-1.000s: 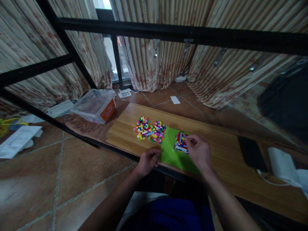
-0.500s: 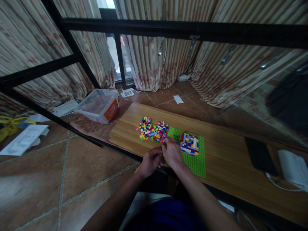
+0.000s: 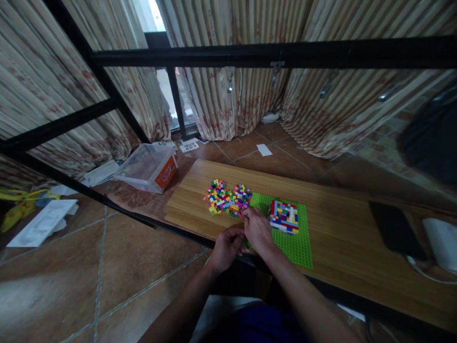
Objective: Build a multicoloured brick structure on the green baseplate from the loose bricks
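Observation:
My left hand [image 3: 228, 247] is at the near edge of the wooden board, its fingers curled together; whatever they may hold is hidden. Close against it, my right hand [image 3: 257, 230] reaches over the left edge of the green baseplate [image 3: 302, 247], fingertips bent down and pinched. Anything in that pinch is too small to make out. Just beyond the right fingertips lies a pile of loose coloured toy bricks [image 3: 228, 199]. On the baseplate, right of my right hand, sits a low block built of many coloured bricks [image 3: 284, 217].
The wooden tabletop [image 3: 339, 228] runs far to the right, carrying a black phone [image 3: 396, 231] with a cable and a white device [image 3: 441, 243]. A clear plastic box [image 3: 146, 166] stands at the left end. A black metal rail [image 3: 228, 55] crosses above.
The view has tilted slightly, so everything sits a little lower. Both hands stay close together at the baseplate's left edge, with only small finger movement.

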A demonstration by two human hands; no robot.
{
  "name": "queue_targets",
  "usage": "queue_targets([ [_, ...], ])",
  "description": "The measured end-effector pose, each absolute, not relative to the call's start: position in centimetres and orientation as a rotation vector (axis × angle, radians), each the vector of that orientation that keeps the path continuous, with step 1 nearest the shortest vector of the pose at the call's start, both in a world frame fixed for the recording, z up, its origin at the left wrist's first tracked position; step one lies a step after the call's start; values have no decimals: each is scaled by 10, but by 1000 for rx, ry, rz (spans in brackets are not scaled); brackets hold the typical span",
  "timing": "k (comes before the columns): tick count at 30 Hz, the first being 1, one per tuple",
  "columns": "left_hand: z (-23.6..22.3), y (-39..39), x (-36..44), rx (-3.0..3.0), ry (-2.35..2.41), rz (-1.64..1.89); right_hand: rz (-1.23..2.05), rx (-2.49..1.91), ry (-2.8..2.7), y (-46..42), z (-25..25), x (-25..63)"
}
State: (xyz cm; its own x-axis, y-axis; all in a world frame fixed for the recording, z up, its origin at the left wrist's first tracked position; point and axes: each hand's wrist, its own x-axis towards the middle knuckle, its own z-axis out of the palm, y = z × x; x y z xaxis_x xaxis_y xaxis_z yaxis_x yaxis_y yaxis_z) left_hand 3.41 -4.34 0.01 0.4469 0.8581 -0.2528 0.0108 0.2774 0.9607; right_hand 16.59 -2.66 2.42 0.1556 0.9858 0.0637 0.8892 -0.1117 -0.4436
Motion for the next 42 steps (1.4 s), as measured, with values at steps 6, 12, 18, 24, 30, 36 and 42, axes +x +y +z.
queue_targets([
  [6,2,-42,33,1155,950,683,446,-1933,-1739,-41,23,163],
  [12,1,-42,32,1162,981,674,426,-1760,-1605,-64,25,169],
  [18,-1,-40,31,1155,1016,673,376,-1647,-1438,-86,37,202],
  [24,-1,-41,31,1141,1022,680,321,-1636,-1183,-83,38,253],
  [30,-1,-41,32,1129,1017,689,304,-1705,-1117,-65,29,280],
  [36,-1,-41,32,1130,1017,690,325,-1709,-1106,-58,17,288],
  [42,2,-41,33,1122,1036,683,324,-1751,-1097,-58,17,288],
])
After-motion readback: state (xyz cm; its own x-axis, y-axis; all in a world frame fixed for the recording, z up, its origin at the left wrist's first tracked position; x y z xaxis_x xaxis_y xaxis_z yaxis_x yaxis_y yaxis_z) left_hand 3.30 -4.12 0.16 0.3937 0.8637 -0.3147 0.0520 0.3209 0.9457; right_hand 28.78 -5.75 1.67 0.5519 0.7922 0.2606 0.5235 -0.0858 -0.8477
